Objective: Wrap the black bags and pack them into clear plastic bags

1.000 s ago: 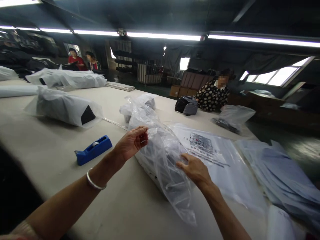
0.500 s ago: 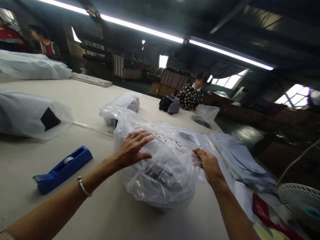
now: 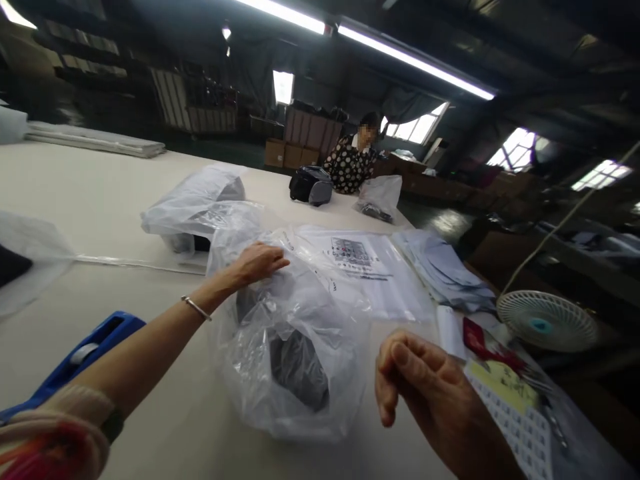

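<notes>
Several things crowd the pale table around our hands. At lower left, our left forearm partly covers a blue tape dispenser. Printed plastic sheets lie just behind the central bag, with pale sheets to their right. At right we see a white roll, yellow paper and a fan. At upper centre, a person in a dotted top is near a black-and-gray pack.

Lower centre holds our clear plastic bag, with a dark gray item inside. Our left hand rests on its film, fingers curled; we cannot tell whether they pinch it. Our right hand is apart from it, fingers bent. Beside the person, a small clear bag contains something dark; at left edge, translucent wrapping encloses a black item.
</notes>
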Demonstrator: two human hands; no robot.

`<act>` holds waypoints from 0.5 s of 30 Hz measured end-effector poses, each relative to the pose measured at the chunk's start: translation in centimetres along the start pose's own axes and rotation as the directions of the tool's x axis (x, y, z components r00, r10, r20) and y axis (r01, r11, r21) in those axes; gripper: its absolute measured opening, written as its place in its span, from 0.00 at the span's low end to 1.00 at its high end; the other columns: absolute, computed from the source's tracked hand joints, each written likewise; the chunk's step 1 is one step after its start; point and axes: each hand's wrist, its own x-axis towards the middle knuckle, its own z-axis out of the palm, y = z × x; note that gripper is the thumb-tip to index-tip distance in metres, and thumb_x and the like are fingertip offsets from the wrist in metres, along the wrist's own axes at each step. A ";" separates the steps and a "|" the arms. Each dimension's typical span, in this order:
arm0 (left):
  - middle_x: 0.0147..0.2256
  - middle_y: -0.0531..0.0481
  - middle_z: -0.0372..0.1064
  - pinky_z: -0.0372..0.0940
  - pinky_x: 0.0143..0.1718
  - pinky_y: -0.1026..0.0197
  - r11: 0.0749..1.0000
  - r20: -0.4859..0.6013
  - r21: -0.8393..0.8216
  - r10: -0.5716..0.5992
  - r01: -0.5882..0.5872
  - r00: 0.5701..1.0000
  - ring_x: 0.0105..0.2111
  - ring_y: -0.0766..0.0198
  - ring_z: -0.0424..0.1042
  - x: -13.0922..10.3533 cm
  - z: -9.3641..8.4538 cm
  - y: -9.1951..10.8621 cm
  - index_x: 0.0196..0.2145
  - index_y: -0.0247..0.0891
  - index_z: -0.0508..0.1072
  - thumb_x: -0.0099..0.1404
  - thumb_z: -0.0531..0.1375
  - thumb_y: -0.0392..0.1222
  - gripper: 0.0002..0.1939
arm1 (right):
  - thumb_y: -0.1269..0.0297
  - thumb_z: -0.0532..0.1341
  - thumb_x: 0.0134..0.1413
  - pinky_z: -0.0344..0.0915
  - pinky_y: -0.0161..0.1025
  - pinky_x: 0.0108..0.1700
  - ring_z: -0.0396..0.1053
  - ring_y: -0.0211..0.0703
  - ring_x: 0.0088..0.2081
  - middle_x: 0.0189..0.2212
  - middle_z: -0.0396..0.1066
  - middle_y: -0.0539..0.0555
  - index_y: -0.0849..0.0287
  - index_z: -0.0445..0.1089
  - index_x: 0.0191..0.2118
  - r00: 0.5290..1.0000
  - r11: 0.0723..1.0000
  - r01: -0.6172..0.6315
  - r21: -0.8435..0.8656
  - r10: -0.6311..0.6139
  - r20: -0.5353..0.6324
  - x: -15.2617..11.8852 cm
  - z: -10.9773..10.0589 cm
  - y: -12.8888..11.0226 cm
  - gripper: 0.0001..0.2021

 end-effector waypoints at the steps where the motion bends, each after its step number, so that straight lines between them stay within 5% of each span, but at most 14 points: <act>1: 0.39 0.42 0.75 0.62 0.52 0.47 0.998 -0.030 0.056 0.042 -0.041 0.999 0.41 0.50 0.74 0.4 0.0 1.3 0.37 0.36 0.76 0.71 0.53 0.55 0.21 | 0.48 0.63 0.61 0.66 0.34 0.29 0.70 0.38 0.23 0.21 0.70 0.52 0.60 0.73 0.33 1.000 1.000 0.010 -0.021 -0.010 -0.029 -0.1 -0.3 0.3 0.18; 4: 0.54 0.41 0.71 0.58 0.59 0.47 0.973 0.018 0.063 0.221 -0.222 0.975 0.55 0.48 0.69 0.6 1.1 5.0 0.52 0.41 0.74 0.71 0.55 0.56 0.21 | 0.42 0.65 0.55 0.67 0.36 0.29 0.70 0.40 0.25 0.24 0.72 0.53 0.60 0.74 0.35 0.970 0.988 0.012 -0.152 -0.048 -0.240 0.6 -3.6 2.7 0.22; 8: 0.47 0.42 0.76 0.60 0.58 0.51 0.974 0.178 -0.044 0.227 -0.223 0.957 0.49 0.52 0.73 -0.8 3.6 6.9 0.54 0.39 0.74 0.73 0.51 0.52 0.22 | 0.34 0.65 0.46 0.71 0.43 0.40 0.75 0.51 0.36 0.31 0.77 0.58 0.60 0.78 0.36 0.848 0.877 -0.169 -0.450 -0.104 -0.520 1.9 -11.8 8.5 0.29; 12: 0.45 0.48 0.77 0.62 0.57 0.55 0.983 0.072 -0.122 0.148 -0.139 0.986 0.48 0.55 0.73 -3.2 4.7 5.5 0.48 0.44 0.78 0.73 0.48 0.48 0.20 | 0.38 0.60 0.52 0.68 0.45 0.49 0.75 0.55 0.43 0.38 0.79 0.56 0.56 0.79 0.36 0.803 0.714 -0.201 -0.671 -0.272 -0.530 5.0 -19.3 13.6 0.25; 15: 0.51 0.55 0.75 0.64 0.56 0.57 0.988 -0.018 -0.135 0.076 -0.078 0.997 0.51 0.56 0.72 -4.3 5.1 4.5 0.50 0.51 0.78 0.69 0.52 0.48 0.18 | 0.44 0.58 0.54 0.67 0.44 0.48 0.75 0.53 0.41 0.35 0.79 0.54 0.55 0.77 0.33 0.802 0.662 -0.189 -0.726 -0.323 -0.503 10.5 -23.3 15.8 0.20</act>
